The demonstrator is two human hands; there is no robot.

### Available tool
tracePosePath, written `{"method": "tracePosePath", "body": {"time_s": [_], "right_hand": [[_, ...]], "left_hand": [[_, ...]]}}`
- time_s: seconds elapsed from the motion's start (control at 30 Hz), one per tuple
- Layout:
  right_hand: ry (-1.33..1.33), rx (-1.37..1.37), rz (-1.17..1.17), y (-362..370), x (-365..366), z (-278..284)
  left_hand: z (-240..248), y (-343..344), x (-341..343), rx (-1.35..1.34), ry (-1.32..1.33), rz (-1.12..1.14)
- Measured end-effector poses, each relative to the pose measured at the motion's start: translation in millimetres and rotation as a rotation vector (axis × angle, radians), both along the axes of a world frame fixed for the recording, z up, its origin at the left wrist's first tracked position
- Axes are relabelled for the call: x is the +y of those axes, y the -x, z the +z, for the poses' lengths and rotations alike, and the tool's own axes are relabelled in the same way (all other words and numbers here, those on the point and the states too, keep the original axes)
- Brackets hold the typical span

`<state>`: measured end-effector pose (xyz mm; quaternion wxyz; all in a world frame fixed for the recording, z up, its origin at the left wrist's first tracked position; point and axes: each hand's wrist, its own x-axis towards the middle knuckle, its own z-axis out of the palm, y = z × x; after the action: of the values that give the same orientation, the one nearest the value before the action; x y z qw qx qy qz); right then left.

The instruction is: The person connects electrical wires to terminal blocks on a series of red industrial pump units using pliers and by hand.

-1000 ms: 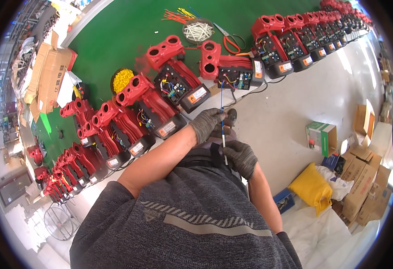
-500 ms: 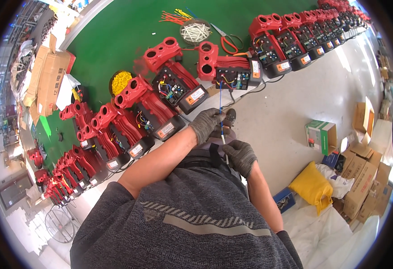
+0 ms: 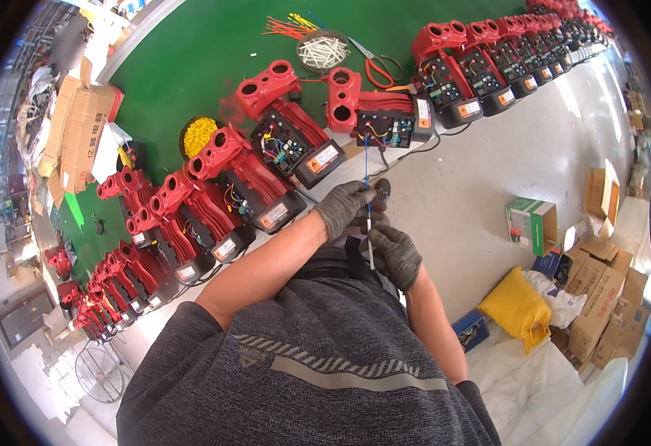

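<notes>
A blue wire (image 3: 367, 165) runs taut from the open circuit compartment of a red-and-black motor unit (image 3: 392, 128) toward my body. Gloved in grey, my left hand (image 3: 346, 206) pinches this wire between its fingertips. Just below it, my right hand (image 3: 395, 254) is closed on a white sleeve (image 3: 371, 245), a thin tube in line with the wire's end. Its lower end sticks out beneath my fingers. Whether the wire's tip sits inside the sleeve is too small to tell.
More red units (image 3: 266, 201) line the edge of the green table (image 3: 192, 56) on both sides. Farther back are a bowl of white sleeves (image 3: 322, 52), scissors (image 3: 376, 67) and a bowl of yellow caps (image 3: 201, 137). Cartons (image 3: 597, 293) and a yellow sack (image 3: 515, 305) lie at the right.
My right hand has moved slightly up and left, closer to my left hand, bringing the white sleeve higher along the wire. My left hand stays nearly still.
</notes>
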<state>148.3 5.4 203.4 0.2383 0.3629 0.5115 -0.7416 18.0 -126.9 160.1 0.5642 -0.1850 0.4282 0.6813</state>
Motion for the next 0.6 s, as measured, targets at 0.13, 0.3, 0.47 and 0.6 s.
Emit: {"method": "tracePosePath", "body": {"time_s": [0.13, 0.3, 0.47, 0.6], "right_hand": [[0.118, -0.074, -0.086, 3.4, -0.9, -7.1], [0.251, -0.115, -0.222, 20.3, -6.1, -2.8], [0.32, -0.03, -0.262, 25.1, -3.9, -29.3], [0.379, -0.002, -0.335, 34.6, -1.4, -36.9]], "left_hand": [[-11.8, -2.6, -2.6, 0.027, -0.056, -0.001], [-19.2, -2.9, -4.1, -0.026, -0.089, 0.087], [-22.9, 2.1, -3.6, -0.108, -0.046, 0.079], [-40.7, -3.2, -1.9, -0.07, -0.165, 0.127]]}}
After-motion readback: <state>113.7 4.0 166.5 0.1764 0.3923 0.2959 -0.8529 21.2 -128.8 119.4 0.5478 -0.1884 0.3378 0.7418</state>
